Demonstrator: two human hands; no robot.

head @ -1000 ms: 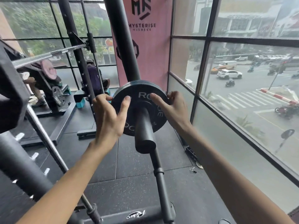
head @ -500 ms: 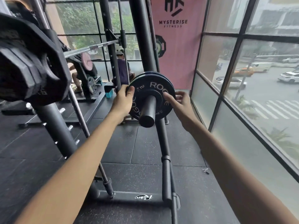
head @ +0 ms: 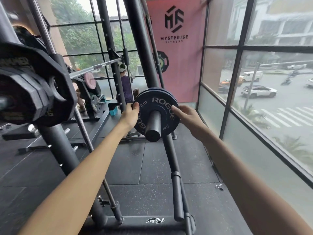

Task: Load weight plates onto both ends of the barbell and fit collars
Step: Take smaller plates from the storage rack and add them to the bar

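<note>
A small dark blue weight plate marked ROGUE sits on the black barbell sleeve, whose end points toward me. A second plate edge shows just behind it. My left hand grips the plate's left rim. My right hand rests its fingers on the plate's right rim. No collar is on the sleeve.
A black rack upright rises behind the plate. Large black plates hang on a peg close at the left. A glass wall runs along the right. A small clip lies on the rubber floor. A person stands in the background.
The plate has slid farther along the sleeve, away from me. Both arms have stretched out with it, and my view has pulled back and turned left.
</note>
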